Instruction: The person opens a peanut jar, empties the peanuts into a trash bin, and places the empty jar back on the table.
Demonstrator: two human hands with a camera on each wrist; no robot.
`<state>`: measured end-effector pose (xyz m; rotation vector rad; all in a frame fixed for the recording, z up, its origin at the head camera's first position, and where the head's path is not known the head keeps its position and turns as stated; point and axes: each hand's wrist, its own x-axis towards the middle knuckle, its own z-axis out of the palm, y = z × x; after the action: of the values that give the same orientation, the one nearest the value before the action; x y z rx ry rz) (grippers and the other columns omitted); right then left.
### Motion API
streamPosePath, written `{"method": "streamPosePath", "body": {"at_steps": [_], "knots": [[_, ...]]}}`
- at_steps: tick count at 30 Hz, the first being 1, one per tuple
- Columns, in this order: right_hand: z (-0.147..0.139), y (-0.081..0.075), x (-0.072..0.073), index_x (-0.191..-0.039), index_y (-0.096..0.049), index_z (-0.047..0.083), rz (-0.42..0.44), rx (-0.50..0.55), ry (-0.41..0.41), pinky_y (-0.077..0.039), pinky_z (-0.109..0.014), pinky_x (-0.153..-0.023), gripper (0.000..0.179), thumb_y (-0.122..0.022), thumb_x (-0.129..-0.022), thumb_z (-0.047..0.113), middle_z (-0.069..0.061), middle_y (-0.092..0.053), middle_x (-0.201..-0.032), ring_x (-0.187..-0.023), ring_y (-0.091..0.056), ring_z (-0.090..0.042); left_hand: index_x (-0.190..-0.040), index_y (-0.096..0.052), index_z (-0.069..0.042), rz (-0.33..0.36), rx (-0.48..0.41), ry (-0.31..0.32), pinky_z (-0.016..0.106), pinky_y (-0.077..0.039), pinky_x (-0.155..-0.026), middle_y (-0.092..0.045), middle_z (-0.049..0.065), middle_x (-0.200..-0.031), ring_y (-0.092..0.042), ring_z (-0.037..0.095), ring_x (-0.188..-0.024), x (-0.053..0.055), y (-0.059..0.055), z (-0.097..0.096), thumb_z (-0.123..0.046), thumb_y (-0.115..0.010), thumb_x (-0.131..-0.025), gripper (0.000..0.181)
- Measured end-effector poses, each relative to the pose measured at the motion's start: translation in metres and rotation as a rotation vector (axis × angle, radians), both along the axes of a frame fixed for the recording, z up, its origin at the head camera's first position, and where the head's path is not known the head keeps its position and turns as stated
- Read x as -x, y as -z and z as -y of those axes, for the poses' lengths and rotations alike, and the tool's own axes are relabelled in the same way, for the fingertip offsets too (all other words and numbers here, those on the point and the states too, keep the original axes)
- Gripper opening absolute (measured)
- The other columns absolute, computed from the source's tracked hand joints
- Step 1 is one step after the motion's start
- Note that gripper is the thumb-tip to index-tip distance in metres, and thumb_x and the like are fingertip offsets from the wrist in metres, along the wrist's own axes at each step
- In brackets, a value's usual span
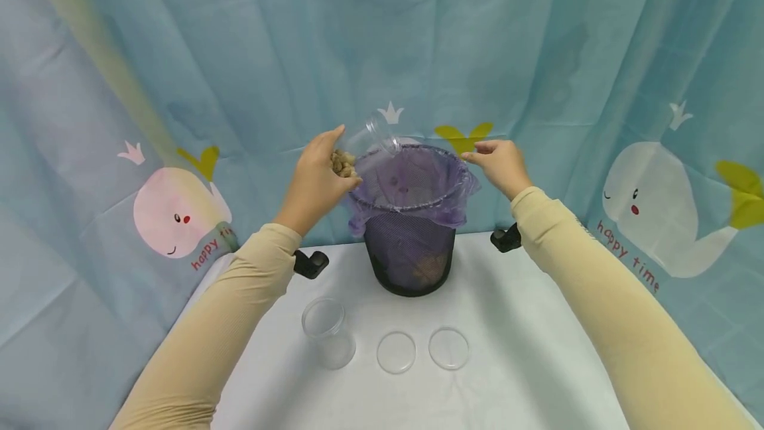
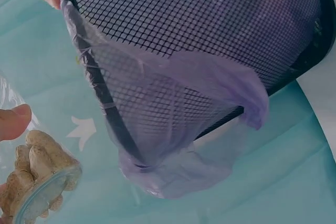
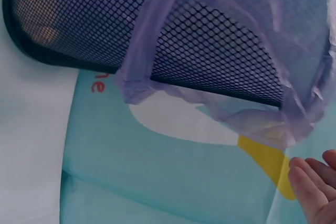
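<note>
My left hand [image 1: 319, 171] grips a clear plastic jar [image 1: 365, 140], tipped with its mouth up and to the right, at the left rim of a black mesh wastebasket [image 1: 412, 244]. Peanuts [image 2: 39, 163] are gathered at the jar's bottom end, as the left wrist view shows. A thin purple bag [image 1: 453, 208] lines the wastebasket and folds over its rim. My right hand [image 1: 501, 166] is by the right side of the rim, fingers loosely bent and holding nothing. Through the mesh, something brownish [image 1: 430, 269] shows low in the wastebasket.
On the white table [image 1: 477, 390], a second clear plastic jar [image 1: 325, 334] stands front left of the wastebasket. Two clear round lids [image 1: 396, 352] lie side by side in front. A blue printed curtain [image 1: 334, 38] hangs close behind the wastebasket.
</note>
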<state>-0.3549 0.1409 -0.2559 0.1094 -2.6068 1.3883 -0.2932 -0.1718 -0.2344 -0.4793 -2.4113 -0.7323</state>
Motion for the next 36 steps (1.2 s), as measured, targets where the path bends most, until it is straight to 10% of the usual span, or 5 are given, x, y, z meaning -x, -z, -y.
{"method": "streamPosePath", "body": {"at_steps": [16,36], "knots": [[0.022,0.034,0.011,-0.138,-0.056,0.002,0.013,0.018,0.003,-0.047,-0.05,-0.11,0.049,-0.064,-0.098,0.029,-0.017,-0.056,-0.144,-0.135,-0.051,-0.036,-0.153,-0.038,-0.01,0.073,0.007,0.005,0.05,-0.037,-0.118,-0.043,0.014,-0.153,-0.04,0.035,-0.14,0.012,0.005,-0.015,-0.01,-0.084,-0.079,0.087],[0.026,0.041,0.008,-0.137,-0.056,0.005,-0.078,0.051,0.062,-0.055,-0.043,-0.095,0.043,-0.06,-0.1,0.025,-0.018,-0.057,-0.14,-0.119,-0.063,-0.034,-0.152,-0.038,-0.008,0.03,0.084,0.032,0.048,-0.041,-0.116,-0.045,0.018,-0.151,-0.04,0.037,-0.14,0.021,0.004,-0.018,-0.006,-0.084,-0.077,0.089]]}}
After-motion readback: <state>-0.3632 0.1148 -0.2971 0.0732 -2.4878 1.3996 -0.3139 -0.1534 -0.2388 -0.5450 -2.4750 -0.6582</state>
